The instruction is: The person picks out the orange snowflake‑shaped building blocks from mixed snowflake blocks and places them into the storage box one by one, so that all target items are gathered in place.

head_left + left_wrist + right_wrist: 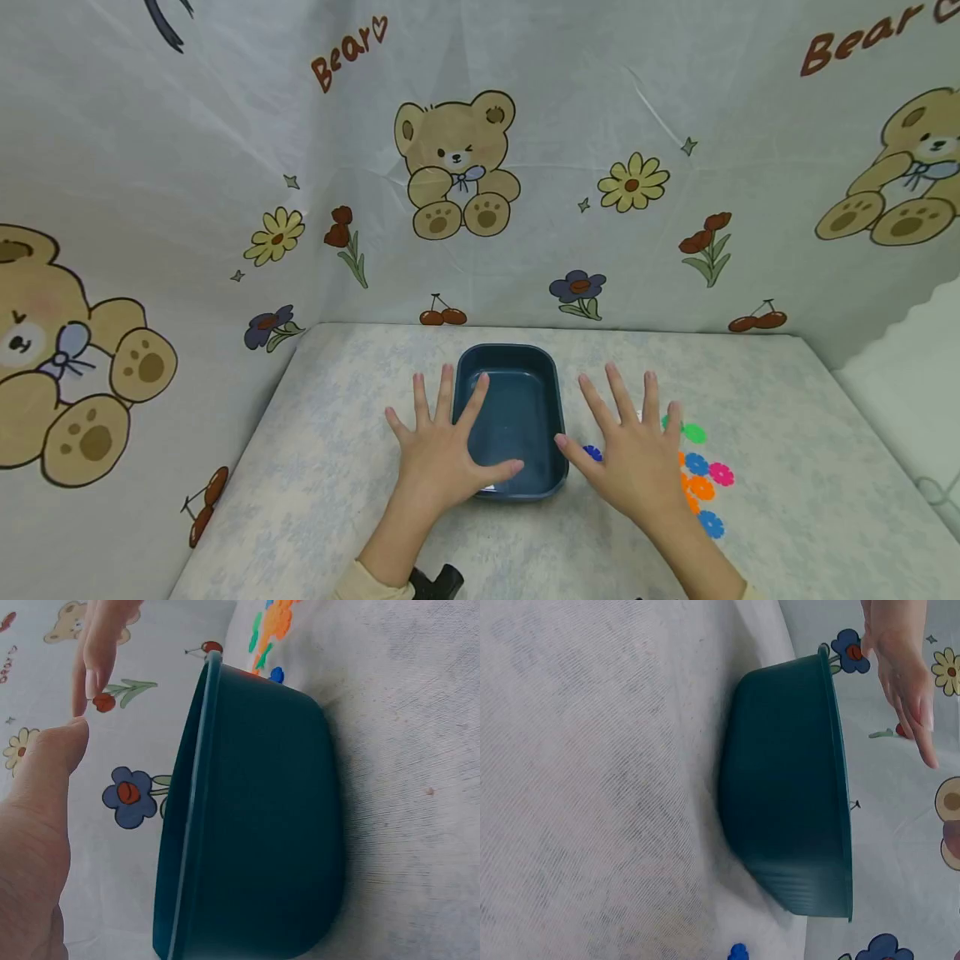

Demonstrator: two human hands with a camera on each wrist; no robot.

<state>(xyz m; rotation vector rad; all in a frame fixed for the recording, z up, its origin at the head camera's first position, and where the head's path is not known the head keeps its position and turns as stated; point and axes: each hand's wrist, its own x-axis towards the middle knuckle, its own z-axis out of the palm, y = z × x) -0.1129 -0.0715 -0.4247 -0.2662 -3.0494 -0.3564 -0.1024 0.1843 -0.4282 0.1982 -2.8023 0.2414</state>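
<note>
Two empty hands spread wide near a basin whose floor only the head view shows.

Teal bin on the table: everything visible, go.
The teal bin is a fairly deep, open-topped rectangular tub with rounded corners, a thin lip around the rim and walls that taper inward toward the base. It looks like smooth plastic, with faint ridges at one corner. It stands upright on the table, long sides running away from the person. The left grip hovers above it, hiding part; the visible interior looks empty. Only the table plainly touches it.
</note>
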